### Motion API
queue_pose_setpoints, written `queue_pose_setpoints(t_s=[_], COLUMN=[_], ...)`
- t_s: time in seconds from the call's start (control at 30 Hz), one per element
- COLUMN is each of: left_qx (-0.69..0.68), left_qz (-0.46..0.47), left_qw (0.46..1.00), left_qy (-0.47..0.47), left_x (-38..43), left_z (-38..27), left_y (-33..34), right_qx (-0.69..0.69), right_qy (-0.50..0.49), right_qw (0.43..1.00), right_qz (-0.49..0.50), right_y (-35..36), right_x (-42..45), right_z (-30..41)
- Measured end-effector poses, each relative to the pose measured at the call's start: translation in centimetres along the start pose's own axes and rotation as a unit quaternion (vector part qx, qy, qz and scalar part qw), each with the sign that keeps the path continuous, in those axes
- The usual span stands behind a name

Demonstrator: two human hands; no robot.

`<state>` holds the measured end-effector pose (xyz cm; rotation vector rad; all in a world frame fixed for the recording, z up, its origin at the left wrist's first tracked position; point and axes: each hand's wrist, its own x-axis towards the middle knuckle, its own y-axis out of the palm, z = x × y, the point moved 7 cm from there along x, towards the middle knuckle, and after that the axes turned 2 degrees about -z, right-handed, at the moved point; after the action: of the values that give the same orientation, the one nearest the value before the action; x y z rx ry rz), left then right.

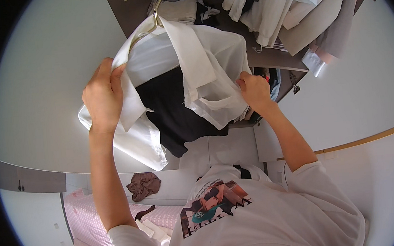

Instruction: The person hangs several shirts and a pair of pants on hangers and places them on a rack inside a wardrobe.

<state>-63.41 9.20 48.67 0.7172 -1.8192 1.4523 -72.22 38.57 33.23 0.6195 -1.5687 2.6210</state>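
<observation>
A sheer white collared shirt [197,58] hangs in front of me from a gold metal hanger [156,17]. My left hand [102,94] pinches its left edge beside the collar, thumb on the inner side. On the other side, my right hand [255,90] grips the thin fabric near the shoulder and sleeve. Between the two front panels, black cloth [166,108] shows below the white back; whether it belongs to the shirt cannot be told. The hanger's arms are mostly hidden under the collar.
Behind the shirt is an open wardrobe with folded clothes [174,10] on a shelf and hanging garments [278,9] at upper right. Pale wardrobe doors [51,82] flank it. A brown cloth [144,186] lies on the floor near a bed with a pink cover [86,215].
</observation>
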Motion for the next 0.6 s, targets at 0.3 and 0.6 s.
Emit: queue_pose_setpoints(t_s=[0.3, 0.6], left_qx=[0.017, 0.027], left_qz=[0.001, 0.018], left_qw=[1.000, 0.999], left_qy=[0.010, 0.020], left_x=[0.8, 0.9], left_z=[-0.3, 0.3], left_y=[0.0, 1.0], right_qx=[-0.153, -0.123], right_qy=[-0.303, -0.435], right_qw=[0.940, 0.865], right_qz=[0.037, 0.217], right_y=[3.7, 1.8], right_x=[-2.0, -4.6], right_z=[3.4, 7.4])
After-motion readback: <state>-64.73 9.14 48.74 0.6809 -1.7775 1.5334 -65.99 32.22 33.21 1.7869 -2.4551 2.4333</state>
